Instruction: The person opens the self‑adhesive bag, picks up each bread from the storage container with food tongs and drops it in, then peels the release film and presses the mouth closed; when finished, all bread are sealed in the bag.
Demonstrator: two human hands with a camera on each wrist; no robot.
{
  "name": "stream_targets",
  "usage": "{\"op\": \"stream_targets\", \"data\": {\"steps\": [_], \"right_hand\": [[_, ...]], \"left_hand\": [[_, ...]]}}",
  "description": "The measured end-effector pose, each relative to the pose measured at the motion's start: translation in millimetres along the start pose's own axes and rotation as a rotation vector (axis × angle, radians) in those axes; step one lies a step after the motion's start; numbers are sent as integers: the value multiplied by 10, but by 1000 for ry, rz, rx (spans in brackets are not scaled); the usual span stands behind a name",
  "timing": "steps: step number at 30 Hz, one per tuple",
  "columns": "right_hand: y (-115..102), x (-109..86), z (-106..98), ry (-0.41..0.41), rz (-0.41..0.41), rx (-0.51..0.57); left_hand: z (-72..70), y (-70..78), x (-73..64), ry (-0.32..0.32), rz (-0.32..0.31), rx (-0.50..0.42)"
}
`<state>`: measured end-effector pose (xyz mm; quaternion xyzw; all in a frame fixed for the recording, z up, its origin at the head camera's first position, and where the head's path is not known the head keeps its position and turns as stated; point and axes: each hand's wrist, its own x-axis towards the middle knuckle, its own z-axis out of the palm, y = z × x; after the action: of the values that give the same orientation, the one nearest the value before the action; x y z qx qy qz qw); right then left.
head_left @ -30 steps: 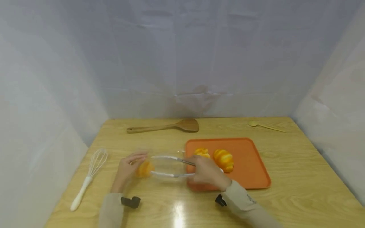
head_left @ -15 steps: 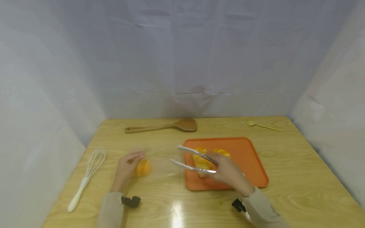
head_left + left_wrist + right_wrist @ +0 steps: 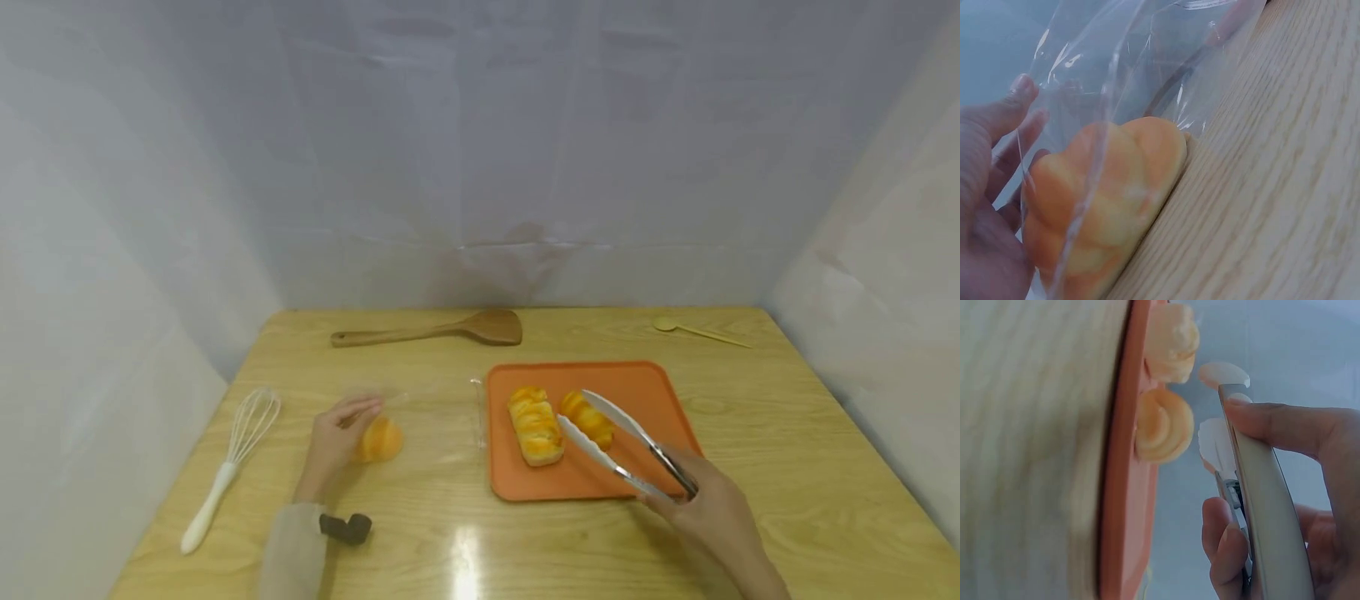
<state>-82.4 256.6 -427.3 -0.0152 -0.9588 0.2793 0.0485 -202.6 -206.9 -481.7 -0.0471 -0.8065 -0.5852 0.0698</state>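
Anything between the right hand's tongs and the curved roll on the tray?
Nothing visible. The right hand holds the tongs above the curved roll, with a gap in the right wrist view; the loaf is beside that roll.

The right hand (image 3: 712,504) has drawn the tongs (image 3: 633,428) rightward, seemingly to above the tray (image 3: 517,483).

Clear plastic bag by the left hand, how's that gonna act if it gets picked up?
The clear plastic bag will likely be floppy, since its film looks thin and creased. It's probably light itself, but the bun seen through it could make that end sag. Its shiny highlights suggest it may slide easily across the table.
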Motion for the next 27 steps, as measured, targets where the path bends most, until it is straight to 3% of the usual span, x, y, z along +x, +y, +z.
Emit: {"op": "stream_targets", "data": {"steps": [4, 11, 27], "right_hand": [[96, -102, 0, 1, 66, -14], [140, -228, 42, -69, 231, -2], [152, -162, 95, -29, 195, -80]], "left_hand": [[-6, 3, 3, 3, 16, -22], [-18, -13, -10, 8, 23, -56], [8, -55, 10, 9, 34, -75]]}}
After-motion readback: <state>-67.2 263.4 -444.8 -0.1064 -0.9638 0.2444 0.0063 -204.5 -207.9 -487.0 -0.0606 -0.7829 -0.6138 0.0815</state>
